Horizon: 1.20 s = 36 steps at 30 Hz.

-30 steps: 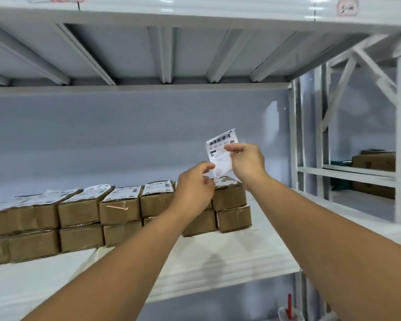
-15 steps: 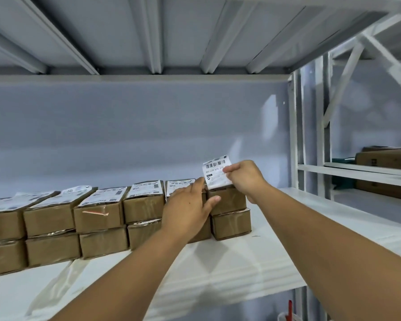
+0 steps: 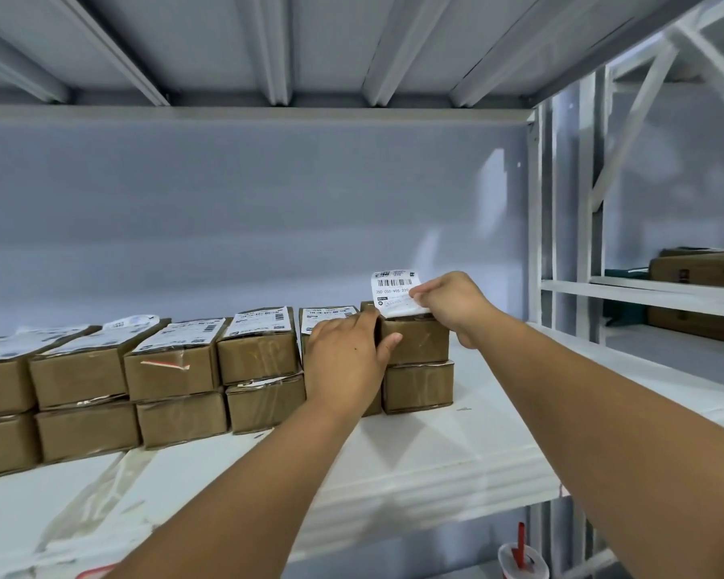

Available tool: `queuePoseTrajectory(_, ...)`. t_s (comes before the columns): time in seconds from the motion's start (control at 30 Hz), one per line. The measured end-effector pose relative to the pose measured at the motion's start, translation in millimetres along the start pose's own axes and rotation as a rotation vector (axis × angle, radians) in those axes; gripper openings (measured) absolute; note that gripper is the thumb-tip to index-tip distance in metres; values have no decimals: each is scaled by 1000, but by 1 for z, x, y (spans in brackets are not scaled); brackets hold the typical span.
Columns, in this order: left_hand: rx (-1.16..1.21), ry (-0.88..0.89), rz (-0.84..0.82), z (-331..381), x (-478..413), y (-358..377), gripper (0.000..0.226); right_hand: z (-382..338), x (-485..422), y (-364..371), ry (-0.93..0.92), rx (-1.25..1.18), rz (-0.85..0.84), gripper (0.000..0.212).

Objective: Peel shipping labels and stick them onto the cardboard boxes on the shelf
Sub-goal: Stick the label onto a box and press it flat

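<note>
Head view, right hand pinching label over end box, left hand flat, hiding neighbouring box front

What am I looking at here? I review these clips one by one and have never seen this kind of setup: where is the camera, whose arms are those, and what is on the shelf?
There is no machine: a person works with bare hands, and the single wide-angle camera sits on their head, looking forward at the hands. The white metal shelf carries a row of small brown cardboard boxes stacked two high; most top ones already wear white labels. The right hand pinches a white barcode shipping label and holds it, curling upward, over the top of the rightmost upper brown box. The left hand rests against the front of the boxes beside it, fingers reaching that box's left edge. Further right, another shelf bay holds larger brown cartons.
</note>
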<state>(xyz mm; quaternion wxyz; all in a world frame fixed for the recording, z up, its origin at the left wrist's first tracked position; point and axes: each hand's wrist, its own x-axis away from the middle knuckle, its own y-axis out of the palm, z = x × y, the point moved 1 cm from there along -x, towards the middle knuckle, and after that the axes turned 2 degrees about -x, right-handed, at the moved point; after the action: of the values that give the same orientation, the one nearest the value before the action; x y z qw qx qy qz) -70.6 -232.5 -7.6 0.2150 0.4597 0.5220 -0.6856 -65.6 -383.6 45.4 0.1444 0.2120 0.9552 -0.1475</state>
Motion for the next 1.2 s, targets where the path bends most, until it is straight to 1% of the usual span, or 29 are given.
queuePoseTrajectory(0.07,-6,-2,16,1,0,3,33,1,0,0,13,-44,-8,19)
queuePoseTrajectory(0.17,36,20,-27,-1,-1,2,33,0,-1,3,22,-80,-2,19)
queuePoseTrajectory(0.3,43,39,-19,-2,-1,-1,35,1,-2,7,72,-238,56,17)
queuePoseTrajectory(0.33,49,37,-25,-1,-1,-2,36,2,-3,7,66,-227,55,17)
queuePoseTrajectory(0.53,26,48,-4,-1,0,-1,37,4,-6,10,-34,8,34,21)
queuePoseTrajectory(0.6,26,42,34,0,0,-2,38,5,-8,9,-33,30,41,21)
queuePoseTrajectory(0.77,47,36,-39,0,-1,-5,48,7,-11,7,-61,94,51,19)
queuePoseTrajectory(0.83,44,35,-33,-1,-1,-4,48,7,-11,7,-74,115,45,19)
queuePoseTrajectory(1.0,16,28,-4,-2,0,0,37,4,-10,6,-102,188,28,19)
queuePoseTrajectory(1.1,69,17,-22,0,0,-3,41,2,-9,6,-119,223,32,20)
queuePoseTrajectory(1.2,75,-22,-40,0,-1,-2,47,3,-7,7,-173,327,14,22)
